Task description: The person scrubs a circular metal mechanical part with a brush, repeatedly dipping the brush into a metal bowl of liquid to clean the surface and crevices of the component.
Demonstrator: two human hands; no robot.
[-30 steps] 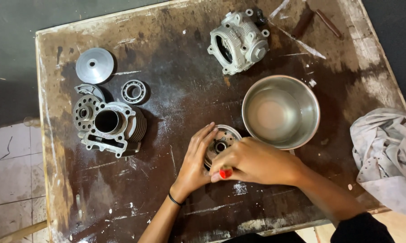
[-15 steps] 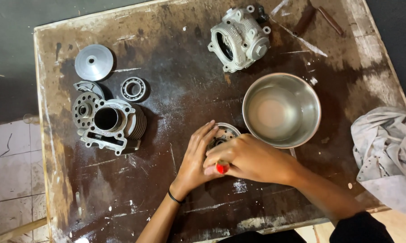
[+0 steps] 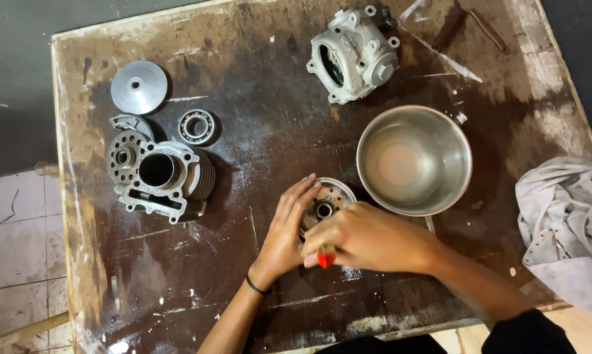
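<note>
A round metal engine part (image 3: 327, 202) with a central hub lies flat near the front of the worn wooden table (image 3: 256, 118). My left hand (image 3: 286, 229) cups its left rim, fingers curled against it. My right hand (image 3: 368, 237) covers the part's lower right and grips a tool with a red handle (image 3: 325, 258), whose tip is hidden under the fingers. A black band circles my left wrist.
A steel bowl (image 3: 414, 159) stands just right of the part. A finned cylinder block (image 3: 163, 178), a ring bearing (image 3: 196, 126) and a grey disc (image 3: 137, 87) lie at the left. A cylinder head (image 3: 353, 54) sits at the back, a rag (image 3: 565, 223) at the right edge.
Both hands have stayed on the round part, shifting only slightly. The red tool handle sits a little lower under my right hand.
</note>
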